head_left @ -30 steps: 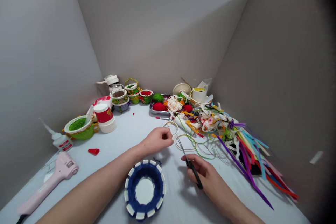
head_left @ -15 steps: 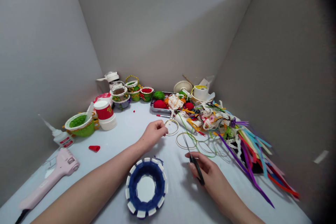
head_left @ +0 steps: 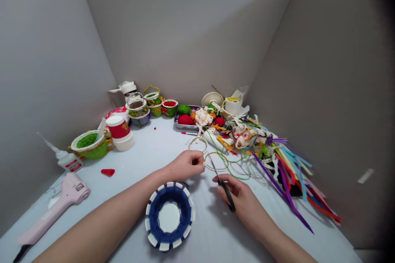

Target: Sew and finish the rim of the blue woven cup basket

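Note:
My left hand (head_left: 187,164) is pinched shut near the middle of the table, holding the end of a thin cream trim that I cannot make out clearly. My right hand (head_left: 237,197) grips black-handled scissors (head_left: 220,183), blades pointing up toward the left hand's fingertips. Two wire rings (head_left: 198,144) lie just beyond the hands. A white paper cup woven with dark blue yarn (head_left: 169,216) stands below my left wrist.
A pile of coloured ribbons and lace (head_left: 277,160) spreads along the right. A pink glue gun (head_left: 58,205) and glue bottle (head_left: 66,159) lie left, by a green basket (head_left: 88,144) and red cup stack (head_left: 119,132). A tray of yarn balls (head_left: 191,120) sits behind.
My left hand reached out to the far ring, then drew back toward the scissors' tips. The right hand with the scissors shifted slightly left and nearer. The view tilted a little.

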Motion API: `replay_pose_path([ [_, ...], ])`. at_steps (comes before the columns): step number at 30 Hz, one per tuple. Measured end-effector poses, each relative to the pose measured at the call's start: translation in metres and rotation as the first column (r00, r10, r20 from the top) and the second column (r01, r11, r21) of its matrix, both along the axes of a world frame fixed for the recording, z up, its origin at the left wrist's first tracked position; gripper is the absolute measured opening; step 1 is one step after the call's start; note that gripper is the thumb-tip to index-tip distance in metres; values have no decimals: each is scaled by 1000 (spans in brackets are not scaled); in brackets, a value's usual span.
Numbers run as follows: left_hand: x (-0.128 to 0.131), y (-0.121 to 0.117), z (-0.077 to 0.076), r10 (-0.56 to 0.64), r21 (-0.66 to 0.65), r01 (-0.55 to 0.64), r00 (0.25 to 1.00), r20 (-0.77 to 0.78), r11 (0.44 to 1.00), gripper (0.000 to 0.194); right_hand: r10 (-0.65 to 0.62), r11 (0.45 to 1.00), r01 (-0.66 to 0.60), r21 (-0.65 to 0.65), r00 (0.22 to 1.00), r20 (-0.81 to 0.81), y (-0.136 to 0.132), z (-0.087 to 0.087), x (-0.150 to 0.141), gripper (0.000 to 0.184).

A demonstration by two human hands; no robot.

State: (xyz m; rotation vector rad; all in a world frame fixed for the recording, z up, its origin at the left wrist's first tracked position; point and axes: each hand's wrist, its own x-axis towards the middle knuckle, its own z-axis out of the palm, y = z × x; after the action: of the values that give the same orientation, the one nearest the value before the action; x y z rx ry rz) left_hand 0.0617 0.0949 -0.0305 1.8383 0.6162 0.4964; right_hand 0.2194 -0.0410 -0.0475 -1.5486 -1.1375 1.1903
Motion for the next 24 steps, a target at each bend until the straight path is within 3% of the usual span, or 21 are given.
replay_pose_path([
  [9,-2,3,-5,-12,-51,12,1000,0,999,14,24,1000,-24,-1,1000,0,1,-3,3,44],
  [12,-1,3,-3,-18,-182,26,999,42,983,11,22,1000,-23,21,998,52,1,-9,5,43],
  [16,2,1,-1,-17,-382,53,995,99,922,27,7,997,-18,74,989,145,0,-16,5,40],
  [24,6,-1,-6,92,-403,-42,990,105,914,27,50,997,-59,49,985,163,-3,-5,2,36],
])
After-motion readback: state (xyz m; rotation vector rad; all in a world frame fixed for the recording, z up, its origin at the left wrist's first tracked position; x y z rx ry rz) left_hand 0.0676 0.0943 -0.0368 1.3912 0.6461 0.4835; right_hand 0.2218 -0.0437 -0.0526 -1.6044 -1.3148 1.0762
